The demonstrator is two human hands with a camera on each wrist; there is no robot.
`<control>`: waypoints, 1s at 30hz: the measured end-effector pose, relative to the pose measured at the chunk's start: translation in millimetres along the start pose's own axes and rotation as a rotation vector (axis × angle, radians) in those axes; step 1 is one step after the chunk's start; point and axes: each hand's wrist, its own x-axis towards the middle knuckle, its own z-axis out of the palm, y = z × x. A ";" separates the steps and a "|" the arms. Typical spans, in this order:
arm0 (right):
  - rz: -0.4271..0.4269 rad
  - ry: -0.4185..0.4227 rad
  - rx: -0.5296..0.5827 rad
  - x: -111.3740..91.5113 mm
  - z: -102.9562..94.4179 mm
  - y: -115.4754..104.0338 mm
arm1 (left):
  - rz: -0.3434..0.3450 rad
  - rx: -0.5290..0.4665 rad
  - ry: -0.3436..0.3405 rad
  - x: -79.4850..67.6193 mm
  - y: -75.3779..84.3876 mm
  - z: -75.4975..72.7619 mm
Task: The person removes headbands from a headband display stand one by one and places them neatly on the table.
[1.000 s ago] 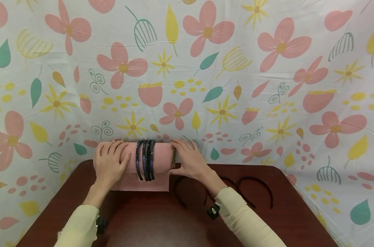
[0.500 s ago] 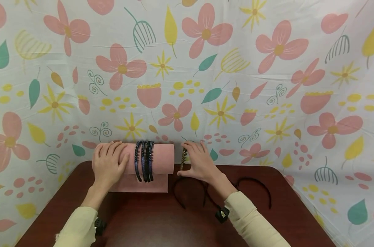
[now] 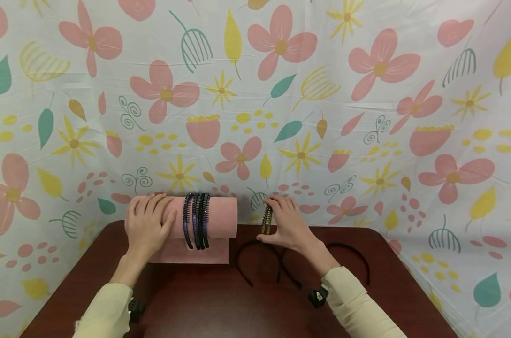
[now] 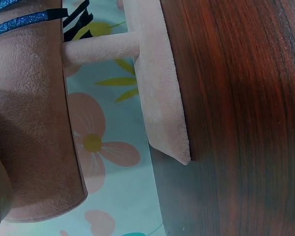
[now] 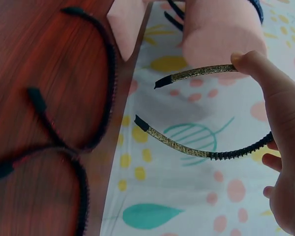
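A pink plush headband holder (image 3: 223,218), a thick roll on a flat base, stands at the back left of the table. Several blue glitter and black toothed headbands (image 3: 198,223) ring its middle. Over the roll's left end curves my left hand (image 3: 147,223), gripping it; the left wrist view shows the roll (image 4: 34,123) with only the hand's edge. To the right of the holder, my right hand (image 3: 291,225) holds a gold glitter headband (image 5: 187,147) between thumb and fingers. That headband is off the roll, its dark tips pointing away from the palm in the right wrist view.
Black headbands (image 3: 238,263) lie on the dark wooden table (image 3: 213,305) beneath and beside my right forearm, partly overlapping. A flowered cloth (image 3: 255,108) hangs right behind the table's back edge.
My right hand has drawn the gold headband rightward, away from the roll's right end, and turned it somewhat. My left hand has stayed in place on the roll.
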 end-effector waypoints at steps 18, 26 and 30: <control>0.108 -0.026 0.032 -37.3 -16.4 43.2 | 0.009 -0.022 0.035 0.8 0.0 0.9; 0.178 -0.038 0.007 -56.7 -22.3 64.9 | 0.012 -0.025 0.031 1.1 0.0 1.2; 0.156 -0.006 -0.010 -65.4 -25.4 75.7 | 0.005 -0.030 0.029 0.6 -0.6 1.0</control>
